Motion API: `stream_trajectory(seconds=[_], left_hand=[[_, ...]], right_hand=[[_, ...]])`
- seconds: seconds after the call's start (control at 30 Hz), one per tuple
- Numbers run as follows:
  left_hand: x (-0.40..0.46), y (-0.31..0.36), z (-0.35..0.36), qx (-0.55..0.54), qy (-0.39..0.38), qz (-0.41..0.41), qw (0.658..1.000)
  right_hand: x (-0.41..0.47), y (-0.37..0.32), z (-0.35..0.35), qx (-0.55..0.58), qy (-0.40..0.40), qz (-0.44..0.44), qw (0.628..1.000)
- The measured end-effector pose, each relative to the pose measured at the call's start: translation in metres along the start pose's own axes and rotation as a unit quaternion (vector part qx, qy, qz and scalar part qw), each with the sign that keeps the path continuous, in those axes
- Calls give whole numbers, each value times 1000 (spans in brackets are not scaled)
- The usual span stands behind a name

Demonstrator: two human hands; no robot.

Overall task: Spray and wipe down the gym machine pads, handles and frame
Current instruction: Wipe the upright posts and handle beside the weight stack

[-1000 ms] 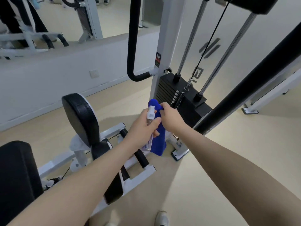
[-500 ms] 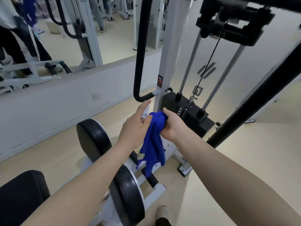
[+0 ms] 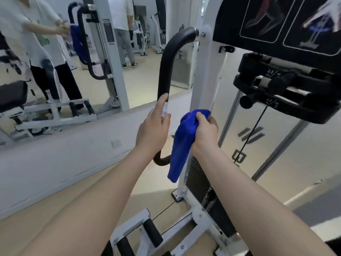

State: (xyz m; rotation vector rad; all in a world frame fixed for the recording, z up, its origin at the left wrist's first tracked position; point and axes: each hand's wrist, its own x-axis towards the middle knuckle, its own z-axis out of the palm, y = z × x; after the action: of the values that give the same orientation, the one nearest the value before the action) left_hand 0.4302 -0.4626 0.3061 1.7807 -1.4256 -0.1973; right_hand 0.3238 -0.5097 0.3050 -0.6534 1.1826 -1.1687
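Note:
My left hand (image 3: 154,130) grips a small spray bottle (image 3: 164,110); only its white top shows beside my raised index finger, close to the black curved handle (image 3: 166,71) of the machine. My right hand (image 3: 203,133) is closed on a blue cloth (image 3: 181,145) that hangs down in front of the white upright frame post (image 3: 202,80). The weight stack (image 3: 201,178) sits low behind the cloth.
A wall mirror (image 3: 55,61) on the left reflects people and machines. A black weight carriage (image 3: 287,89) and an instruction placard (image 3: 276,21) stand at upper right. White foot frame with black rollers (image 3: 151,231) lies below, on a beige floor.
Both hands have risen from near the weight stack to the handle's height, and my view has tilted up. The round black pads have dropped out of sight.

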Motion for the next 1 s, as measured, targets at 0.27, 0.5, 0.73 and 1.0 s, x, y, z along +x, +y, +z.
stream_trajectory(seconds=[0.27,0.5,0.73,1.0], left_hand=[[89,-22,20,-2,65,-32,997],[114,-23,19,14,92,6,996],[87,-67,51,4,66,-88,994],[58,-121,95,6,0,-195,981]], right_hand=[[63,-32,53,-63,-43,-76,994],[77,-47,71,-73,-82,-130,985],[93,-25,54,-106,-66,-146,981],[113,29,33,-168,-71,-113,977]])
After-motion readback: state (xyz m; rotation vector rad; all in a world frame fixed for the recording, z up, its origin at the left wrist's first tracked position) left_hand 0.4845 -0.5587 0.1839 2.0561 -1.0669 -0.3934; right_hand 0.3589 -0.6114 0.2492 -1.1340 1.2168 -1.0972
